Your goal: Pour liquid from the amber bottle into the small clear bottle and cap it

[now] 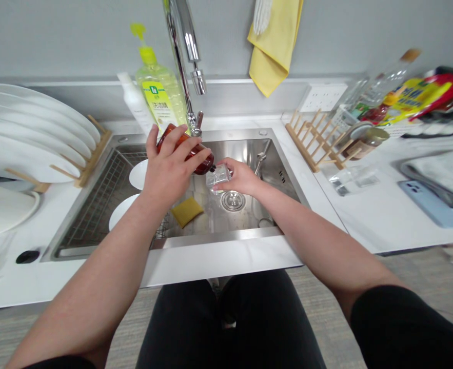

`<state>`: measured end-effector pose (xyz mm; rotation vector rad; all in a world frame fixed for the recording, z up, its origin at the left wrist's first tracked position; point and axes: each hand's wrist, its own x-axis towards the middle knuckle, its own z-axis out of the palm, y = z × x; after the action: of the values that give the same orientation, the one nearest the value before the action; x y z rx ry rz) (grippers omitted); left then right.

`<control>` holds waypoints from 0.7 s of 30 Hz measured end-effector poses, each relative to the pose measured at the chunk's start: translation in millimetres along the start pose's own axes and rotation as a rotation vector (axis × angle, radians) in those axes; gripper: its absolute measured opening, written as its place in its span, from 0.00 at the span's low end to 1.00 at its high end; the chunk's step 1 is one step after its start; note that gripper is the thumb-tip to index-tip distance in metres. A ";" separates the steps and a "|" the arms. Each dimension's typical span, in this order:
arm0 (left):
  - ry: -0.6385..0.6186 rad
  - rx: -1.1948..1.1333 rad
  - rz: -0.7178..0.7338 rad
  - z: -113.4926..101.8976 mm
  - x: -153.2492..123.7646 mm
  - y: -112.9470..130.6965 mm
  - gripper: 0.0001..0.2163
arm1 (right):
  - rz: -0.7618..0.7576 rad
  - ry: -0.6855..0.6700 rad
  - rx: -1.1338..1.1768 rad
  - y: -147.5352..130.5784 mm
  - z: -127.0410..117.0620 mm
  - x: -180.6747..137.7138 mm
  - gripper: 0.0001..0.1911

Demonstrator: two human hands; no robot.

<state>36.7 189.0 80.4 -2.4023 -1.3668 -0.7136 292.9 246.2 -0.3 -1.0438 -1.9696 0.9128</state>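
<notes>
At the far left, white plates (26, 128) stand on edge in a wooden plate rack (95, 148) on the white worktop (14, 287), and a wire sink grid (99, 200) lies in the left of the stainless steel sink (249, 154). Two white dishes (123, 210) rest on that grid, partly hidden behind the left hand (168, 164). At the far edge of the sink, a green dish soap bottle (159, 87) stands beside a white bottle (134, 97), just left of the tall chrome faucet (183, 41). The left hand's fingers (183, 146) wrap firmly around an amber bottle (183, 151), which tilts down to the right with its dark tip just above a small clear glass (218, 177). The right hand's (241, 177) fingers (226, 168) hold that glass over the sink, near the round drain (233, 201). Whether anything is flowing from the bottle is too small to tell. Below the hands, a yellow sponge (186, 211) lies on the sink floor. A yellow cloth (274, 41) hangs on the far wall, and to the right stand an empty wooden rack (314, 141), a jar (367, 141) and a glass bottle (383, 82), with colourful packets (414, 97) beyond them. A pale blue phone (430, 202) lies at the right.
</notes>
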 end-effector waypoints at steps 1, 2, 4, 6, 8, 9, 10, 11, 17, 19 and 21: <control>0.007 0.000 0.005 -1.3 0.0 1.1 0.16 | 0.002 0.000 -0.006 0.0 0.0 0.2 0.42; 0.013 -0.003 0.009 -2.8 -0.1 2.5 0.16 | 0.002 0.000 -0.011 0.2 0.0 0.4 0.42; 0.015 -0.016 0.010 -6.4 -0.4 5.4 0.17 | -0.005 -0.001 -0.015 1.5 0.2 0.8 0.42; 0.006 -0.029 0.012 -9.6 -0.5 7.8 0.18 | -0.019 -0.002 -0.010 3.5 0.6 1.1 0.41; -0.003 -0.026 0.020 -11.9 -0.2 9.2 0.18 | -0.032 -0.005 -0.002 5.1 1.0 1.1 0.41; -0.005 -0.020 0.021 -12.7 0.2 9.6 0.18 | -0.035 -0.006 -0.001 5.5 1.2 1.1 0.41; -0.009 -0.013 0.021 -13.5 0.7 9.9 0.17 | -0.036 -0.006 -0.002 5.6 1.3 1.0 0.41; -0.014 -0.010 0.019 -14.2 1.3 10.1 0.17 | -0.035 -0.006 -0.005 5.3 1.3 0.9 0.41; -0.035 -0.030 0.002 -20.8 5.6 12.0 0.16 | -0.025 0.007 0.005 1.5 1.2 0.2 0.42; -0.043 -0.032 0.005 -23.3 6.4 12.0 0.16 | -0.034 0.012 0.013 0.1 0.9 0.0 0.41; -0.056 0.001 0.031 -25.4 6.9 11.3 0.17 | -0.045 0.011 0.023 -1.5 0.4 -0.3 0.40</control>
<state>42.3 176.1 105.3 -2.4547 -1.3471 -0.6429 292.2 245.1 0.7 -0.9861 -1.9613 0.9009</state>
